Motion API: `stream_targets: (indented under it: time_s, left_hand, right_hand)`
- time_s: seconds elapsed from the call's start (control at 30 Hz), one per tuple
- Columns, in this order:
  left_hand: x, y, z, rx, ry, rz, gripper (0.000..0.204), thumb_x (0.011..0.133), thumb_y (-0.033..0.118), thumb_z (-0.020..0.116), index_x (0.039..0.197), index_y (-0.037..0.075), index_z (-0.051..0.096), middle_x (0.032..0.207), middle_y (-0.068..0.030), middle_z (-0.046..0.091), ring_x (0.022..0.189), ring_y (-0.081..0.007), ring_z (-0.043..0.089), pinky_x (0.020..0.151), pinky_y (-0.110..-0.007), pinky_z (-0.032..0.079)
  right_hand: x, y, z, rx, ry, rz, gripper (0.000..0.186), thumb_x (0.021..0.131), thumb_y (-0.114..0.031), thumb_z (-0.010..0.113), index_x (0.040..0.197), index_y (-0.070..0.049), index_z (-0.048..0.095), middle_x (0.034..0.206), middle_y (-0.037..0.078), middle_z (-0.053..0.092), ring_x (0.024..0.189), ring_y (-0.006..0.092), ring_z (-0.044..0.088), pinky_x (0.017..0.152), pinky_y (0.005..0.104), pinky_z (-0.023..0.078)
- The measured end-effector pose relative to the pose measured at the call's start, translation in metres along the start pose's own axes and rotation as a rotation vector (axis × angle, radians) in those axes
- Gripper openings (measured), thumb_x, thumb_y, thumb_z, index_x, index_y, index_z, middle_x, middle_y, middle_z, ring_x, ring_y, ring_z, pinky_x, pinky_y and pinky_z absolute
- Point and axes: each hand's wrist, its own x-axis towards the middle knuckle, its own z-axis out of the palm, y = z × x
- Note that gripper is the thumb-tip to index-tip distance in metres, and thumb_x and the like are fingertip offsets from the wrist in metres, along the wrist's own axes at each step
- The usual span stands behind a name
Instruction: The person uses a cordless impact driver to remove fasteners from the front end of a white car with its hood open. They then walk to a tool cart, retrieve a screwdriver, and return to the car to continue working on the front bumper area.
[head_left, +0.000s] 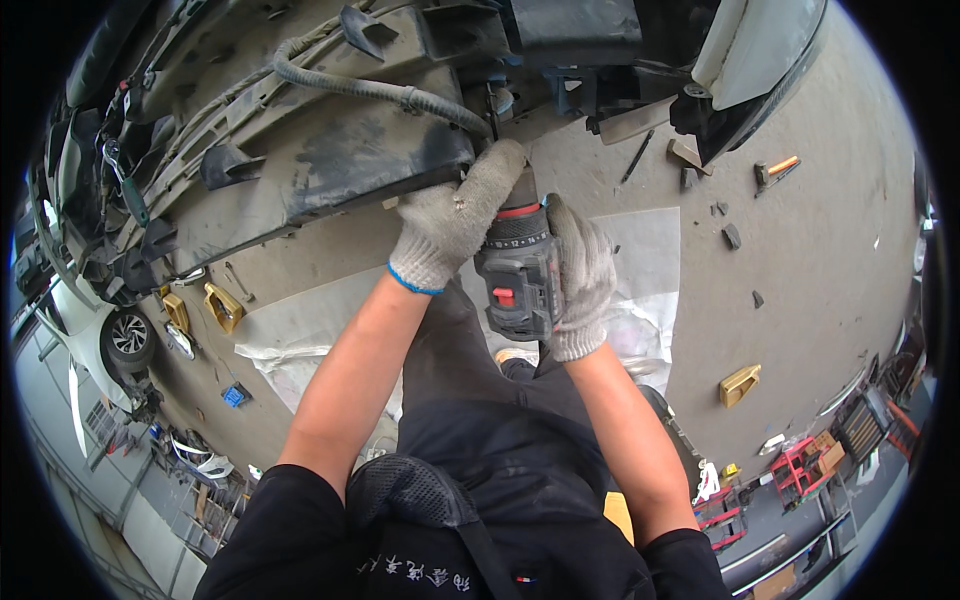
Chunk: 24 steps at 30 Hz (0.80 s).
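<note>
A black cordless drill [520, 275] with a red ring and red switch points away from me, its front end at the edge of a dusty black car panel [350, 165]. My right hand [585, 270], in a grey knit glove, is wrapped round the drill from its right side. My left hand [455, 215], gloved alike with a blue cuff edge, is closed against the drill's nose beside the panel. Its fingertips are hidden, and so is most of the bit. A grey corrugated hose [370, 90] runs across the panel toward the left hand.
Ratchet [128, 185] hangs at the panel's left. White sheeting [640, 260] lies underfoot. On the floor are a yellow block [740, 385], an orange-marked tool [775, 172], a dark rod [637, 157] and broken pieces. A white car's wheel [130, 335] stands left; red racks [805, 470] stand right.
</note>
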Motion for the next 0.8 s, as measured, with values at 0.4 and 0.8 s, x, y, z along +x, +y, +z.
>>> stream_targets:
  time_s: [0.4, 0.8]
  left_hand:
    - [0.003, 0.001, 0.005, 0.142, 0.049, 0.051, 0.010, 0.089, 0.010, 0.069, 0.096, 0.003, 0.071, 0.084, -0.0077, 0.068, 0.074, -0.0180, 0.065, 0.067, -0.032, 0.052]
    - [0.007, 0.017, 0.010, -0.323, 0.151, -0.389, 0.012, 0.088, 0.012, 0.072, 0.087, 0.001, 0.068, 0.081, -0.0058, 0.067, 0.070, -0.0131, 0.062, 0.065, -0.031, 0.051]
  right_hand:
    - [0.017, 0.013, -0.016, -0.001, -0.051, -0.088, 0.049, 0.081, -0.029, 0.064, 0.124, -0.005, 0.063, 0.108, 0.010, 0.068, 0.089, 0.0281, 0.062, 0.083, 0.0408, 0.048]
    - [0.010, 0.013, -0.005, -0.034, -0.004, -0.073, 0.048, 0.084, -0.032, 0.062, 0.124, -0.006, 0.064, 0.109, 0.009, 0.067, 0.092, 0.0277, 0.062, 0.085, 0.0430, 0.046]
